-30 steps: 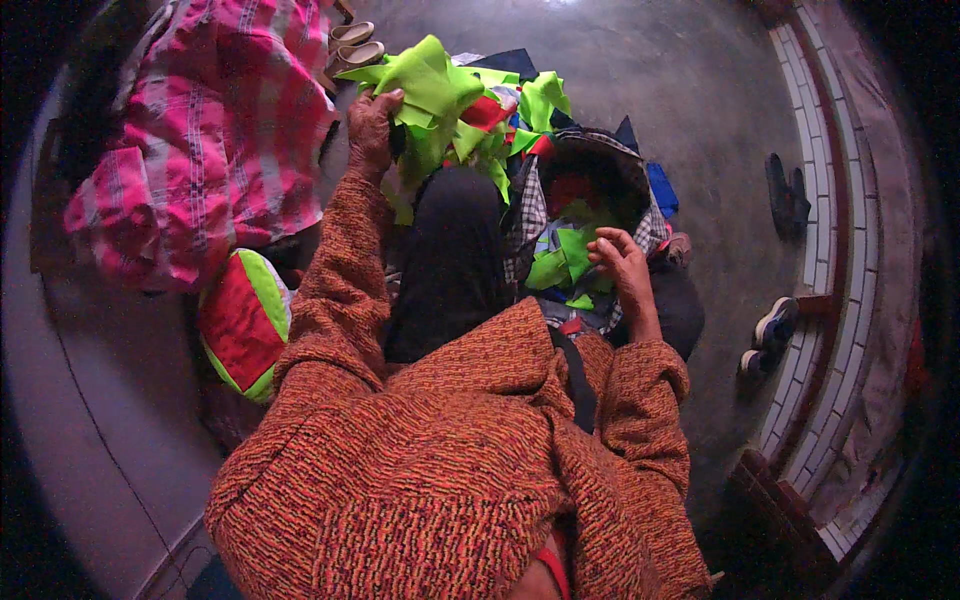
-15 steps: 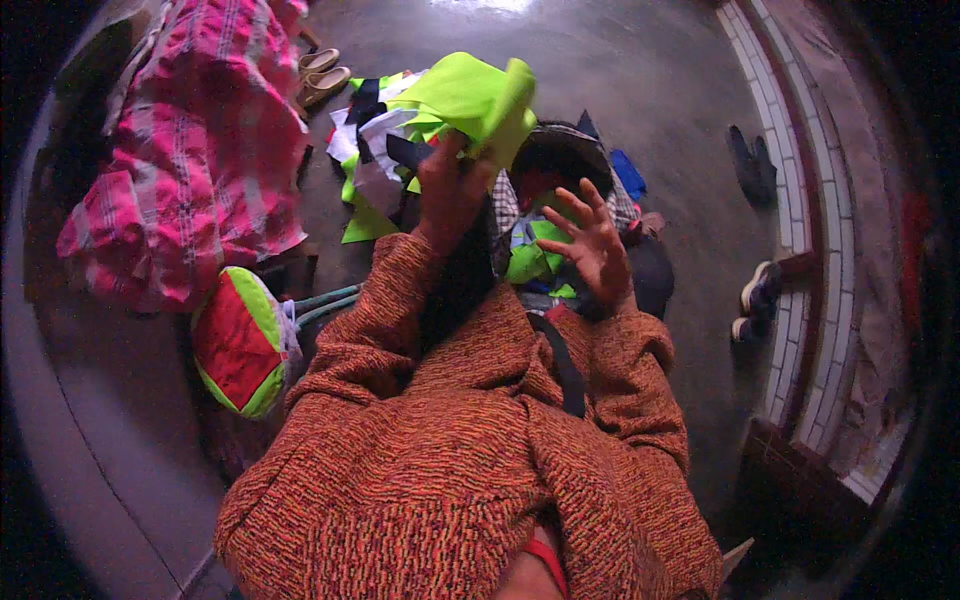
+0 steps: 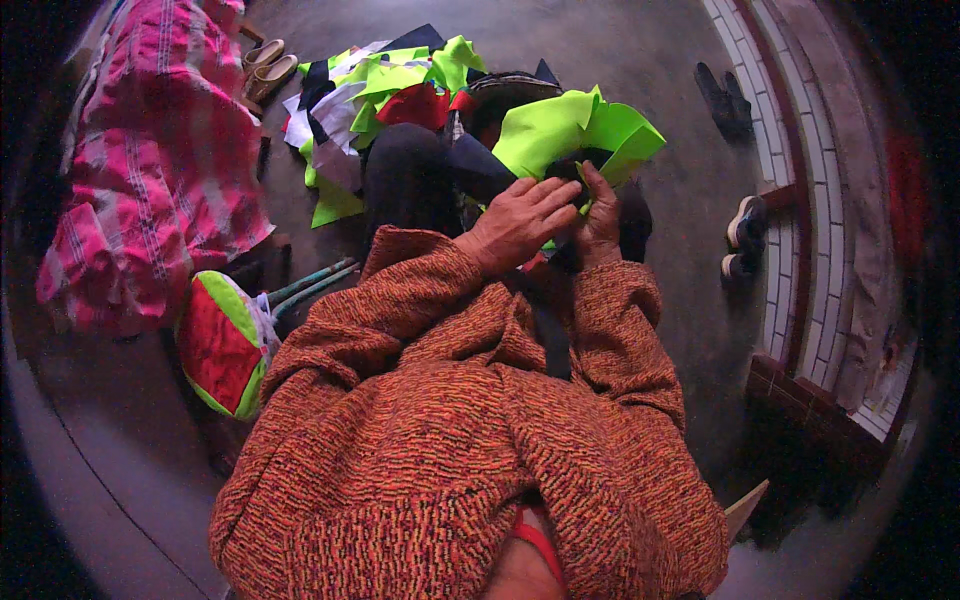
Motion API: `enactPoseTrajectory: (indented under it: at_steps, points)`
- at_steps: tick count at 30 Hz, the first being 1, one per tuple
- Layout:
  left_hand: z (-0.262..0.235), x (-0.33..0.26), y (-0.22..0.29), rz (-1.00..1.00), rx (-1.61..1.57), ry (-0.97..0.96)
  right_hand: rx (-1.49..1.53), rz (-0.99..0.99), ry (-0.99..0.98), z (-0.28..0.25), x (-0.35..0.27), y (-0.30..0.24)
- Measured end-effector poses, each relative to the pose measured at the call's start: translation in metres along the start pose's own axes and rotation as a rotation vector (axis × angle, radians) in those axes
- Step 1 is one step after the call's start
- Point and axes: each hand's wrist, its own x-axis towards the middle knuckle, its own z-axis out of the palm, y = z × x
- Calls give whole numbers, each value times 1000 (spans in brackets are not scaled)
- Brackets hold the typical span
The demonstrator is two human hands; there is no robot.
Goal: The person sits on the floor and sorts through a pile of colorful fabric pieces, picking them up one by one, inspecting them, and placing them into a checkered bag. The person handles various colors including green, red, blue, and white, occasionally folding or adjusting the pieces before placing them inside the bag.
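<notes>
both hands meet over the lap, just right of the scene's middle. the left hand [image 3: 520,222] lies palm down with its fingers stretched to the right, pressed on a bright green fabric piece [image 3: 575,128]. the right hand [image 3: 600,212] is closed round the near edge of that same piece, thumb and fingers pinching it together with a dark scrap [image 3: 565,168] that shows between the two hands. the green piece fans out far and to the right of the grip, its folded edges lifted, so most of it lies beyond the fingertips and only its near hem sits inside the pinch. how tightly the left hand holds is not clear; it looks more laid on than clamped. farther off to the left is a heap of fabric offcuts [image 3: 375,90], green, white, dark and red. at far left hangs a pink checked cloth [image 3: 150,190], and near left sits a red and green cushion [image 3: 222,345].
</notes>
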Motion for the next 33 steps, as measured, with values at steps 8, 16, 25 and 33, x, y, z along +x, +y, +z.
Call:
enactPoseTrajectory:
  at_steps: [8, 16, 25, 33]
  points:
    - [-1, -12, -12, -301, -166, 99, 6, -217, 114, -12, 8, -16]
    - [7, -31, -35, -532, -385, 223, 1, -136, 69, 3, -2, -18]
    - [23, -33, -43, -932, -915, 86, -1571, -846, -354, -48, 2, 1]
    - [47, -50, -59, -858, -552, 82, -916, -205, -90, -2, 1, 4]
